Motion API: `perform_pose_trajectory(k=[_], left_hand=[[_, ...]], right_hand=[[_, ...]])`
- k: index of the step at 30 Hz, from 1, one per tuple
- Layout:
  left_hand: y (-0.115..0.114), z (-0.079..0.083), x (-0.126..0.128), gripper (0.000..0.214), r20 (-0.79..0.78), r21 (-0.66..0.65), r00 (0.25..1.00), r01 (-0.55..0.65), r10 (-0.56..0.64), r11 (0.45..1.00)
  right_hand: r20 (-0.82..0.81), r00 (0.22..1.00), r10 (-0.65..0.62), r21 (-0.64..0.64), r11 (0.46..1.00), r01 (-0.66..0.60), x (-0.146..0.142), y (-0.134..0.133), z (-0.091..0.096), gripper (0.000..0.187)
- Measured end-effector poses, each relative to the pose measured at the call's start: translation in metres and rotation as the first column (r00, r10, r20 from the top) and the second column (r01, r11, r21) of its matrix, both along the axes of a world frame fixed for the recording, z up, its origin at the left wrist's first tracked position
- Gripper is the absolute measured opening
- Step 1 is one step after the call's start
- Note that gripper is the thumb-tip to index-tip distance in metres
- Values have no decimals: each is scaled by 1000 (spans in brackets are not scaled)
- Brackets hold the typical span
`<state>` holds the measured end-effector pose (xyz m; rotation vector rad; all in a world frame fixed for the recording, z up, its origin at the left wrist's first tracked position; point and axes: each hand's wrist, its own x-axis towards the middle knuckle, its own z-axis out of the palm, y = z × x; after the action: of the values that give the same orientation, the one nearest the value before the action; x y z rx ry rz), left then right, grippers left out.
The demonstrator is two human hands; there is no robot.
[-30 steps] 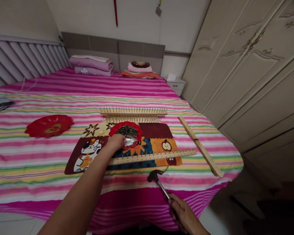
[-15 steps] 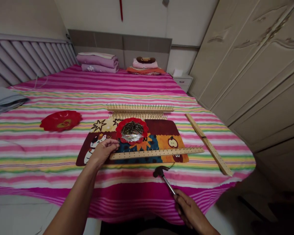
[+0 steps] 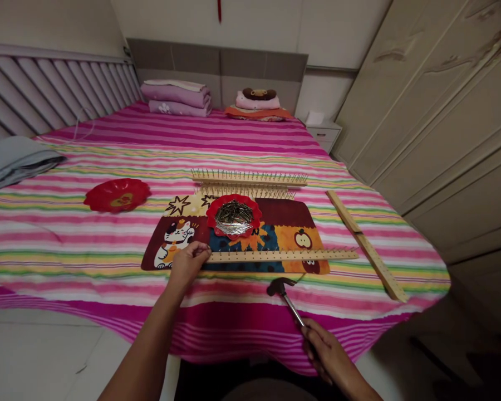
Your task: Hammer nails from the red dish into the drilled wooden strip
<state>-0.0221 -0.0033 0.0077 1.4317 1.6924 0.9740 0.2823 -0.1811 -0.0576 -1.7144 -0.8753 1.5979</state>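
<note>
- Closest to me, the right hand (image 3: pixel 329 356) hangs past the foot of the bed (image 3: pixel 67 245). Its grip is clenched around the shaft of a hammer (image 3: pixel 284 293). The shaft slants up and to the left, so the dark head rests on the striped sheet, just short of the mat.
- A little further in, the left hand (image 3: pixel 187 263) sits at the near edge of the patchwork mat (image 3: pixel 173 242). Its fingertips are pinched together right at the left end of the wooden strip (image 3: pixel 284 255). I cannot tell whether that grip holds anything small.
- The wooden strip lies across the mat with its long axis running left to right. A short row of nails seems to stand toward its right end.
- The hammer head sits on the near side of the strip, about level with its middle. The pinched left end therefore lies to the left of the head and slightly beyond it. The left hand is touching the strip, while the right hand is well back from it.
- Just beyond the strip, a red dish (image 3: pixel 234 216) heaped with loose nails (image 3: pixel 232 214) stands on the mat, nearer the left hand.
- Behind the dish, 2 nailed strips (image 3: pixel 250 179) lie parallel, bristling with upright nails.
- A bare strip (image 3: pixel 367 245) lies slanted off to the right, and a second red dish (image 3: pixel 117 195) lies well to the left.
- Folded blankets (image 3: pixel 177 94) rest at the headboard, and a wardrobe (image 3: pixel 442 111) fills the right wall.
</note>
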Motion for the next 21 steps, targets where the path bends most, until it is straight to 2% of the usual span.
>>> perform_pose_trajectory(k=[6,9,11,15,18,21], left_hand=[[-6,-1,5,20,-167,28,986,16,-11,999],[-9,-2,8,19,-235,59,972,13,1,998],[-10,-3,8,20,-248,79,969,28,-7,996],[-10,-6,7,20,-270,101,963,52,-23,994],[-10,-7,6,17,-288,109,958,48,-15,993],[-10,-9,5,15,-307,106,952,46,-11,993]], right_hand=[[27,1000,15,65,998,-17,0,-3,0,43],[75,992,105,146,983,-115,-6,-4,9,41],[85,976,201,179,960,-213,-16,-1,24,42],[130,936,328,270,896,-351,-49,23,71,36],[211,923,321,371,847,-380,-75,55,102,31],[341,892,299,466,770,-436,-96,88,115,28]])
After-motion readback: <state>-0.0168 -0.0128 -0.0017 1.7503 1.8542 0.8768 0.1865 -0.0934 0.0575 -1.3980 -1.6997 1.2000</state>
